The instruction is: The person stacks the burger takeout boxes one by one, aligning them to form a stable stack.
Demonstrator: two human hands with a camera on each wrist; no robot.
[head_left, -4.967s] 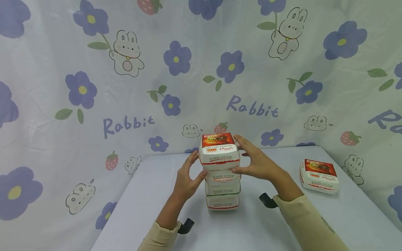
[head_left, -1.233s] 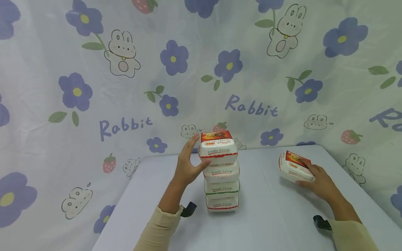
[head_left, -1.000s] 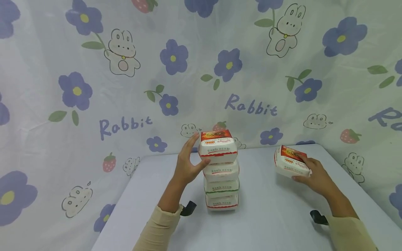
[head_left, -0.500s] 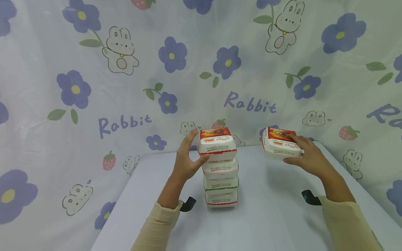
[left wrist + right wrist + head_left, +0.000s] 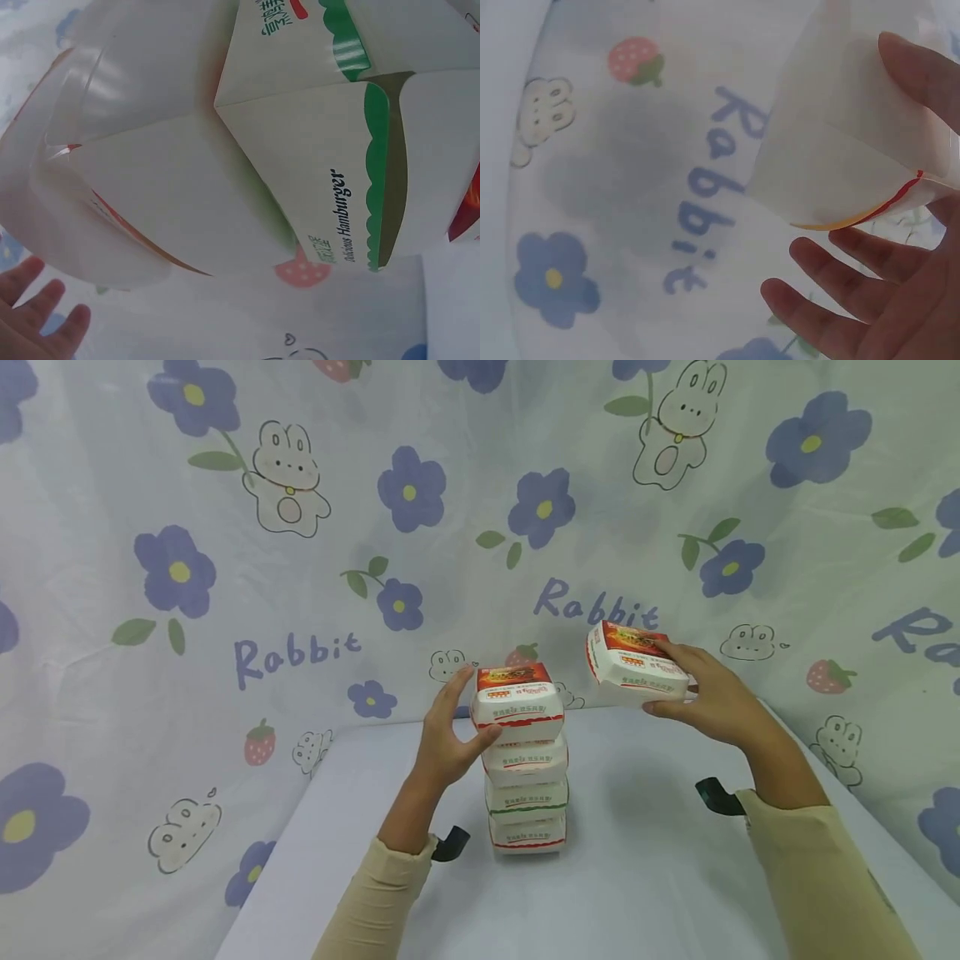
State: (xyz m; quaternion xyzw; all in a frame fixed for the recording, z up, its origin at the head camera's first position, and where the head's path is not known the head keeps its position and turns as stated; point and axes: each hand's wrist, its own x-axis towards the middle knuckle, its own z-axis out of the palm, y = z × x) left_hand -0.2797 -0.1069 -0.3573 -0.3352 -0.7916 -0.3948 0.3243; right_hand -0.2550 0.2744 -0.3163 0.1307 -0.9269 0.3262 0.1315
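Observation:
A stack of white burger boxes stands on the table, its top burger box (image 5: 517, 702) printed with a red burger picture. One box lower down has a green band (image 5: 375, 150), close up in the left wrist view. My left hand (image 5: 446, 739) is at the left side of the top box, thumb at its front lower edge and fingers extended along its side. My right hand (image 5: 716, 697) grips another burger box (image 5: 637, 664) by its right end, held in the air right of the stack and slightly tilted. In the right wrist view its thumb presses one side while some fingers spread free.
The white table (image 5: 637, 877) stretches around the stack, its right edge running toward the front. Behind it hangs a curtain (image 5: 465, 552) printed with rabbits, purple flowers and strawberries. Black wrist mounts (image 5: 720, 796) stick out from the sleeves.
My right hand left the stack, took the burger box from the table's right side, then lifted it up and left toward the stack. My left hand stays beside the top box.

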